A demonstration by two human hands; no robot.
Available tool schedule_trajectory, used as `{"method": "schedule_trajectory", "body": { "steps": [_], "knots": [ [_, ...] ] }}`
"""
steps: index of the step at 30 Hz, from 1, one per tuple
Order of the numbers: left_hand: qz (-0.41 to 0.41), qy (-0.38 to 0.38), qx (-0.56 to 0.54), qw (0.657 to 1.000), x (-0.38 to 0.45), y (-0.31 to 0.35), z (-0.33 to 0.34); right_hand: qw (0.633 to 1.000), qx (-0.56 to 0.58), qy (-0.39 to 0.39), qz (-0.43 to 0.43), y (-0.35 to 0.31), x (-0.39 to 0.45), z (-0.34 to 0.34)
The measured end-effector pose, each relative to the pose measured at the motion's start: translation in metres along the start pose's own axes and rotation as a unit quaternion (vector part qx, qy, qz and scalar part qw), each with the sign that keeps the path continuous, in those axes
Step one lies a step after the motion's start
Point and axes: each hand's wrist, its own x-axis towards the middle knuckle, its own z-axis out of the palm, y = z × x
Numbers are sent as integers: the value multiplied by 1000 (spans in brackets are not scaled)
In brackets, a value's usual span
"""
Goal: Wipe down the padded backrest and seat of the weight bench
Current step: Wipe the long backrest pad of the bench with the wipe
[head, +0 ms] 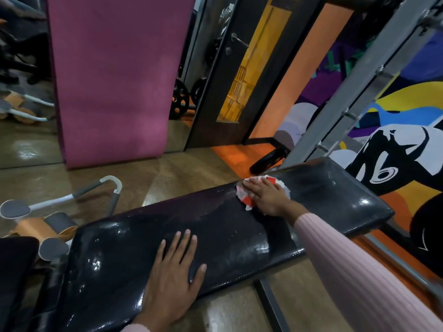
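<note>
**Cloth on the pad, both hands down**

The right hand [266,197] lies flat on a white-and-red cloth [247,197], pressing it against the black bench pad [134,248] near the pad's far edge. The left hand [173,271] is spread palm-down on the nearer stretch of the same pad, fingers splayed, well apart from the cloth. Wet streaks shine across the vinyl. Pink ribbed sleeve [359,271] on the right arm. Behind the bench, a purple mat [115,75] stands upright against the mirror.
</note>
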Motion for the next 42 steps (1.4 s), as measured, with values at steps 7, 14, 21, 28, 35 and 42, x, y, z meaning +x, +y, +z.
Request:
{"method": "schedule_trajectory", "body": {
  "steps": [7, 14, 21, 28, 35, 42],
  "knots": [
    [-1, 9, -15, 1000, -1, 1, -2, 994, -21, 8, -104, -34, -19, 20],
    [2, 6, -30, 1000, -1, 0, 0, 1000, 1, 2, -27, 21, -15, 4],
    [0, 4, -16, 1000, -1, 2, -2, 996, -7, 3, -84, -37, -18, 22],
    [-5, 1, -13, 1000, 0, 2, -3, 997, -2, -26, -72, 8, -21, 6],
    [-4, 1, -1, 1000, 0, 2, -3, 997, -10, 0, -81, -51, -20, 22],
    [-11, -5, -5, 1000, -1, 1, -2, 996, -33, -31, -79, -3, -24, 3]
  ]
}}
